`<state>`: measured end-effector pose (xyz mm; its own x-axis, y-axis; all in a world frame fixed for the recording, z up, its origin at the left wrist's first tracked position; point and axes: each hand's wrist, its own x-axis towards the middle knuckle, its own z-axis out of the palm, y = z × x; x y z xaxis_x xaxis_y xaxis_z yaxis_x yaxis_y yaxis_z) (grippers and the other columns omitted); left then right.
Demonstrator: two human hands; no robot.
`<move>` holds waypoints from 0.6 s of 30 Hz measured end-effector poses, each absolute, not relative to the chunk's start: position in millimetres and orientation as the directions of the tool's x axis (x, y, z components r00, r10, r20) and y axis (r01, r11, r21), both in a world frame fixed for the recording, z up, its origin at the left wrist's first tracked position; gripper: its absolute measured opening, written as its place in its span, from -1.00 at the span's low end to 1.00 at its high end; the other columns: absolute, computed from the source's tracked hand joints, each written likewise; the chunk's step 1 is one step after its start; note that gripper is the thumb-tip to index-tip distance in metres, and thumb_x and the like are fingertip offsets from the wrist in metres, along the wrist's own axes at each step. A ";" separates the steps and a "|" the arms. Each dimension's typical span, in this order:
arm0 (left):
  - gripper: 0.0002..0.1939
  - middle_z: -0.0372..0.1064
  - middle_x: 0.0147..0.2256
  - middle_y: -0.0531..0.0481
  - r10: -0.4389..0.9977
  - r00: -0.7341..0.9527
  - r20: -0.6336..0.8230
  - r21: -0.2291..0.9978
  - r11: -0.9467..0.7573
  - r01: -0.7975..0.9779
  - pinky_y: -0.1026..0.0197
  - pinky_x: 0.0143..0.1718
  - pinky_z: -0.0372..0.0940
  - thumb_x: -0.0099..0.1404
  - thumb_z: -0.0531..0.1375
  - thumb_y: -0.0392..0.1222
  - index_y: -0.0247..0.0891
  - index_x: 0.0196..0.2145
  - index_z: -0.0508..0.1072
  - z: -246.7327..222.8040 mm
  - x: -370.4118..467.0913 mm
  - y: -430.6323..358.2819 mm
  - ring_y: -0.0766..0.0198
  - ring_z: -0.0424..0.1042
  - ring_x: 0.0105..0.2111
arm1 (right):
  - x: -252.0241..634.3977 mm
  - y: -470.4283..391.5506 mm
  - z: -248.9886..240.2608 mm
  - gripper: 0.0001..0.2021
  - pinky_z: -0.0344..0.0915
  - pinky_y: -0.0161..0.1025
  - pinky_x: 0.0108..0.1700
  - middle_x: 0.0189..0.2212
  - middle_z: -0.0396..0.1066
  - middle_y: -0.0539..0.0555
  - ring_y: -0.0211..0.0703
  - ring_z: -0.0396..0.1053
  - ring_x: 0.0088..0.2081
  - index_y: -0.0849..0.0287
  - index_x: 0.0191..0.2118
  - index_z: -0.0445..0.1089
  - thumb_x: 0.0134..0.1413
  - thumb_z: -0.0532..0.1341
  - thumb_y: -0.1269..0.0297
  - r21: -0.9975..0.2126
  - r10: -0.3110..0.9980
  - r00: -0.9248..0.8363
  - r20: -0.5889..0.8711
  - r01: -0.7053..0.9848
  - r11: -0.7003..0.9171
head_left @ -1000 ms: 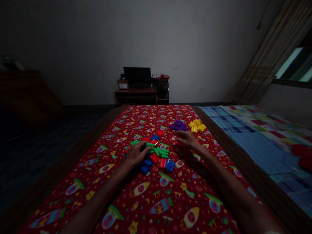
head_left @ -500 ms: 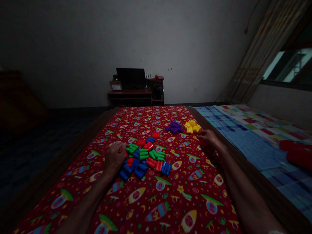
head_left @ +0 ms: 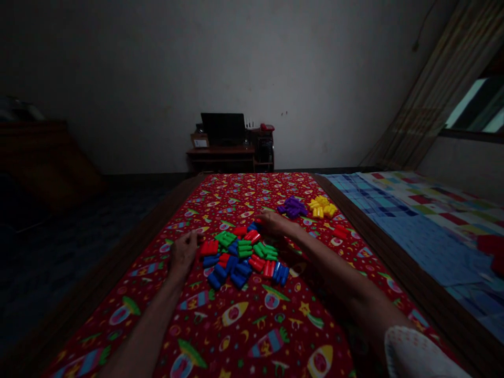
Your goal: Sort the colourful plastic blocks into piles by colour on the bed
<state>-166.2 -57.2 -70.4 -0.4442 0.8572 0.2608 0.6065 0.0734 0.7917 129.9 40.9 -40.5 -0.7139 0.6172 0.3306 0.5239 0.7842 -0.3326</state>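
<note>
A pile of plastic toy blocks shaped like short joined tubes lies on a red patterned cloth, with green blocks (head_left: 244, 249), blue blocks (head_left: 241, 273) and red blocks (head_left: 256, 262) mixed together. My left hand (head_left: 183, 255) rests at the pile's left side, fingers loosely bent and apart, nearest to a red block (head_left: 209, 248). At the far right side of the pile, my right hand (head_left: 277, 223) reaches down with its fingers closed round a red block, mostly covered by the hand. A blue block (head_left: 253, 227) shows beside those fingertips.
Purple blocks (head_left: 293, 207) and yellow blocks (head_left: 322, 206) form separate heaps farther back. One red block (head_left: 340, 231) lies alone at the right. Beyond the cloth (head_left: 252, 336) stands a desk with a monitor (head_left: 222, 128); a bed with a blue checked sheet (head_left: 388, 226) is right.
My right hand has moved left from beside the yellow heap to the pile, leaving a red block at the right. My left hand has drawn slightly away, uncovering a red block. The view has shifted.
</note>
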 end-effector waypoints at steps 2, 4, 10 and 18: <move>-0.55 0.56 -0.36 -0.15 0.863 -0.438 0.254 0.798 0.069 0.598 0.18 -0.31 0.39 0.19 -0.02 0.10 -0.28 -0.38 0.51 -71.0 -166.6 -56.8 0.08 0.53 -0.32 | 130.0 42.6 -41.1 -0.79 0.28 -0.27 -0.22 -0.33 0.50 0.15 -0.14 0.42 -0.30 0.24 -0.23 0.49 -0.05 0.22 0.50 -0.326 0.640 -0.729 0.242 0.560 0.761; -0.54 0.56 -0.35 -0.16 0.864 -0.435 0.254 0.796 0.069 0.602 0.18 -0.30 0.39 0.19 -0.03 0.10 -0.28 -0.37 0.51 -71.4 -167.1 -56.5 0.07 0.53 -0.32 | 142.8 35.6 -40.6 -0.81 0.24 -0.30 -0.28 -0.42 0.49 0.12 -0.18 0.38 -0.38 0.27 -0.28 0.49 -0.04 0.18 0.53 -0.328 0.681 -0.702 0.209 0.606 0.725; -0.57 0.56 -0.35 -0.12 0.866 -0.419 0.274 0.778 0.057 0.626 0.16 -0.30 0.39 0.19 -0.03 0.09 -0.23 -0.39 0.51 -72.1 -167.6 -54.9 0.05 0.53 -0.32 | 231.2 -11.0 -36.4 -0.58 0.26 -0.18 -0.08 -0.11 0.47 0.22 -0.02 0.37 -0.09 0.25 -0.02 0.43 -0.07 0.15 0.56 -0.306 0.740 -0.562 0.371 0.678 0.668; -0.54 0.56 -0.31 -0.16 0.870 -0.396 0.295 0.748 0.048 0.662 0.16 -0.27 0.39 0.18 -0.03 0.09 -0.28 -0.37 0.53 -78.6 -170.9 -50.6 0.05 0.53 -0.30 | 329.3 -48.1 -41.6 -0.68 0.25 -0.04 -0.01 -0.06 0.44 0.26 0.07 0.36 -0.02 0.20 -0.08 0.48 0.04 0.13 0.48 -0.099 0.848 -0.384 0.364 0.890 0.445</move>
